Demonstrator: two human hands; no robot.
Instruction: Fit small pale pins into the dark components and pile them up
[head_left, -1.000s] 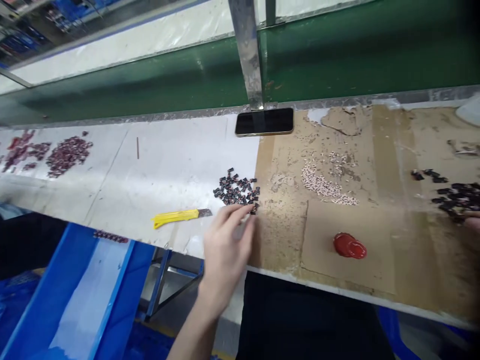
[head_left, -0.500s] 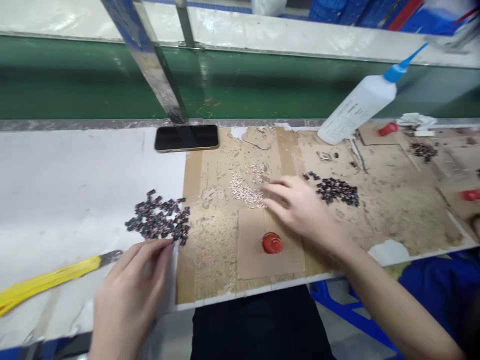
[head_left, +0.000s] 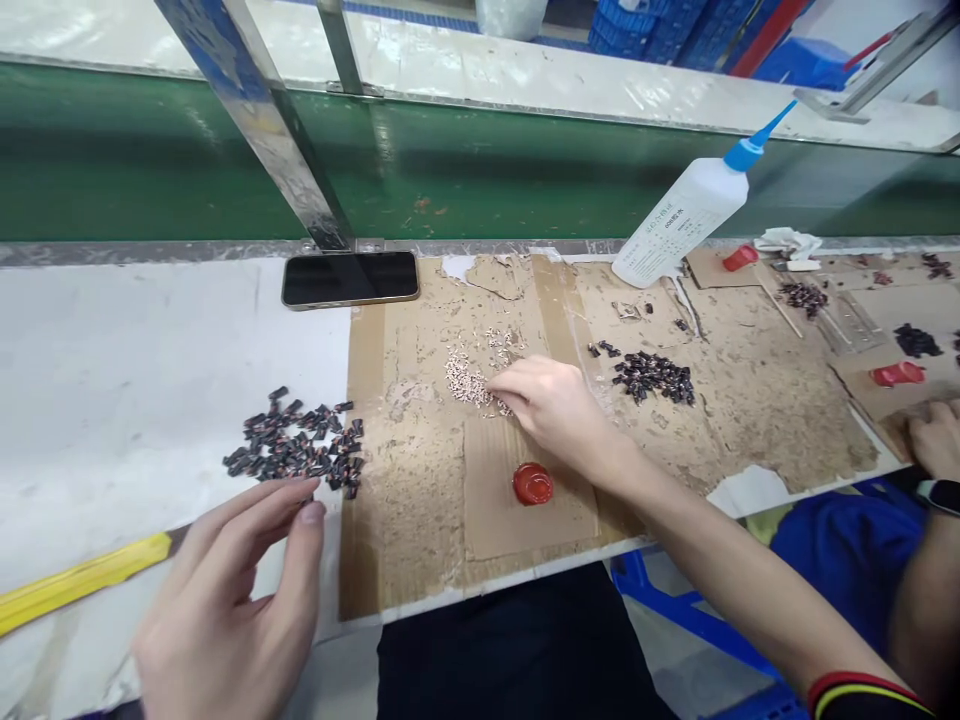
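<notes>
My left hand (head_left: 232,590) is at the near edge of a pile of small black parts (head_left: 289,440) with coppery bits. Its thumb and forefinger are pinched around what looks like one small black part, mostly hidden by the fingers. Fingertips of my right hand (head_left: 551,405) press together in a scatter of tiny pale pinkish pieces (head_left: 466,380); whatever is between them is too small to see. Just below that hand, a small red dish (head_left: 533,484) sits on a square of cardboard (head_left: 491,525). A second pile of black parts (head_left: 654,378) lies to its right.
A phone (head_left: 350,278) lies at the back beside a metal post (head_left: 289,150). A white bottle with a blue nozzle (head_left: 679,225) leans at the back. At left is a yellow-handled tool (head_left: 90,582). Another person's hand (head_left: 937,440) rests at far right near a red dish (head_left: 898,374).
My right fingers have closed together among the pale pieces. My left hand has drawn back slightly from the black pile, toward me. The view has shifted a little to the right.
</notes>
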